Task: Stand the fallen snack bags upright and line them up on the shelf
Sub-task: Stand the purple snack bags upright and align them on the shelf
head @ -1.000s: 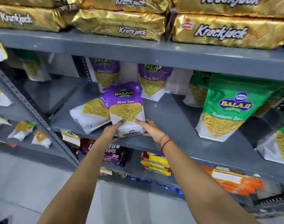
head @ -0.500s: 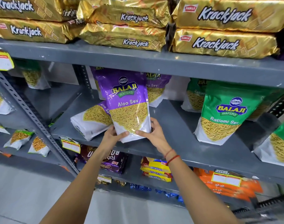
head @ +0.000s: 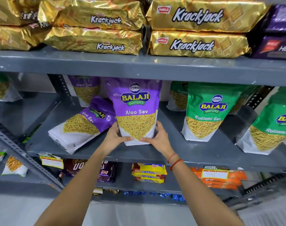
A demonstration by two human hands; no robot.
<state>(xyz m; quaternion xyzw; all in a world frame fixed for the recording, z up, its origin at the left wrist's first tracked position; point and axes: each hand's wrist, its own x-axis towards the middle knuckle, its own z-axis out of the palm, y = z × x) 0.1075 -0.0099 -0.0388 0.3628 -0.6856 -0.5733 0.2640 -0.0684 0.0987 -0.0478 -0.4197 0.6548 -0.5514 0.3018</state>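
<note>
Two hands at centre of frame, clasped on one upright Aloo Sev bag point(head: 136, 111) on the grey shelf point(head: 196, 154): left hand point(head: 113, 137) on its lower left corner, right hand point(head: 158, 138) on its lower right, thumbs across the white base. Left of it, second purple bag point(head: 81, 128) lying tilted, not yet stood. Probably light, soft and crinkly, film slippery, contents brittle. Best held low at the side edges, without squeezing.

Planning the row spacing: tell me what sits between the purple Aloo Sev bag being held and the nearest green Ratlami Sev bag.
Head view: only bare grey shelf between the held Aloo Sev bag and the green Ratlami Sev bag.
</note>
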